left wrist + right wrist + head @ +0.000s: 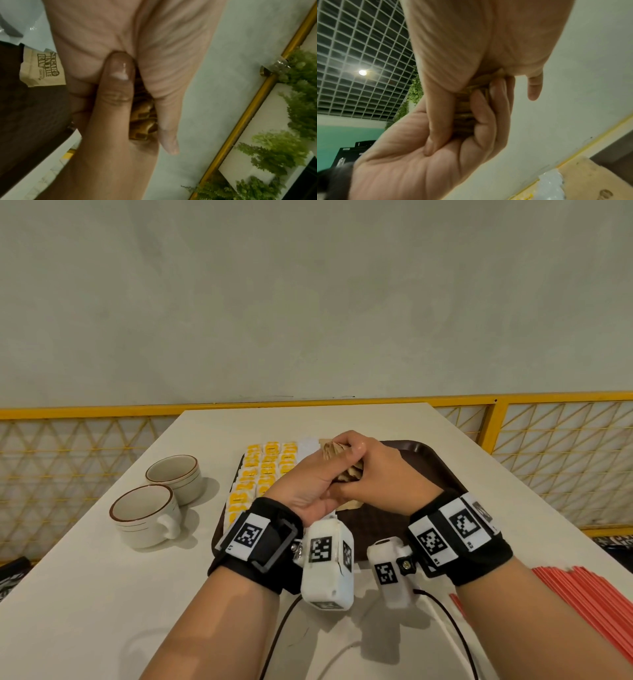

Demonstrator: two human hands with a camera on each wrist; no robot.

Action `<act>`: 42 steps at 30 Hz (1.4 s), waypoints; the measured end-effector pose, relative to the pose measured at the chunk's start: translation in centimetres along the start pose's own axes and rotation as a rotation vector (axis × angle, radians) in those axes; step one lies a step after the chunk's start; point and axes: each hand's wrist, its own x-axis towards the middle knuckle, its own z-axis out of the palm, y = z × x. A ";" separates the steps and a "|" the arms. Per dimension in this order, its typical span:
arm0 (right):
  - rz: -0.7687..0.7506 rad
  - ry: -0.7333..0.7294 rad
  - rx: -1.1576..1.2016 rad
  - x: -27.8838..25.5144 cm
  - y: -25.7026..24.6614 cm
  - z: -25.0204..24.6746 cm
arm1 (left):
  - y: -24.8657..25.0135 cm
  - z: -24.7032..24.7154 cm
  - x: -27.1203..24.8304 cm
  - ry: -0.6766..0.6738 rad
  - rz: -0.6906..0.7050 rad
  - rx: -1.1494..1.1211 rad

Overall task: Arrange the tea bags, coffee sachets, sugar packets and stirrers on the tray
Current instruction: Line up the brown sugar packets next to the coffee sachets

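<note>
Head view: a person's two hands meet over a dark brown tray (431,470) on a white table (85,611). Both hold one thick bundle of brown sugar packets (337,453), above the tray's middle, not yet set down. The left hand (308,484) cups the bundle from below w/ fingers curled round it; the right hand (370,470) wraps it from the other side, thumb pressing on top. Likely reason for the two-handed hold: squaring the loose stack so it can go down as a neat row.

Left wrist view: one brown packet (42,67) printed "Sugar in the Raw" lies flat on the tray, just beside the hands. Edges of the held packets show between thumb & fingers.

On the tray's left part, yellow-and-white sachets (263,470) lie in tidy rows, w/ white packets (308,445) at the far end next to them; what they contain can't be read. That leaves the tray's right part bare, prob. for what's left.

Red stirrers (582,604) lie in a pile on the table at right, off the tray, so that step looks undone. Two white cups w/ brown rims (154,508) stand on the table left of the tray.
</note>
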 end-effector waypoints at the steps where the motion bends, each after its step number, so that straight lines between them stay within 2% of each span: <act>1: 0.004 0.025 -0.038 0.0 0.0 -0.1 | -0.1 0.0 0.1 0.002 0.006 0.002; 3: -0.012 0.069 -0.062 -0.1 -0.1 -0.1 | -0.2 0.0 0.2 -0.015 -0.006 -0.054; 8: -0.114 0.079 -0.125 -0.1 -0.5 -0.2 | 0.0 -0.8 0.3 -0.082 0.007 -0.144; 13: -0.075 0.031 -0.228 -0.3 -0.9 -0.5 | -0.4 -0.6 0.2 -0.114 0.013 -0.193; 18: -0.044 0.124 -0.147 -0.4 -1.1 -1.0 | -0.3 0.3 0.3 -0.148 0.092 -0.155; 19: -0.034 0.111 -0.110 -0.4 -1.2 -1.1 | -0.2 0.3 0.4 -0.150 0.092 -0.139; 24: -0.041 -0.129 0.073 -0.7 -0.4 -2.2 | 0.1 -0.2 0.0 -0.151 0.086 -0.169; 31: -0.071 -0.102 -0.046 -0.7 -1.0 -2.4 | 0.2 0.1 -0.3 -0.195 0.108 -0.165; 35: -0.053 -0.184 0.133 -1.4 -1.3 -4.1 | 0.5 -0.5 -0.7 -0.251 0.128 -0.143; 39: -0.212 -0.054 0.013 -1.8 -1.2 -6.0 | 0.8 -1.0 -0.9 -0.276 0.135 -0.109; 42: -0.260 -0.004 -0.043 -1.7 -1.5 -5.9 | 0.8 -1.0 -0.9 -0.280 0.119 -0.104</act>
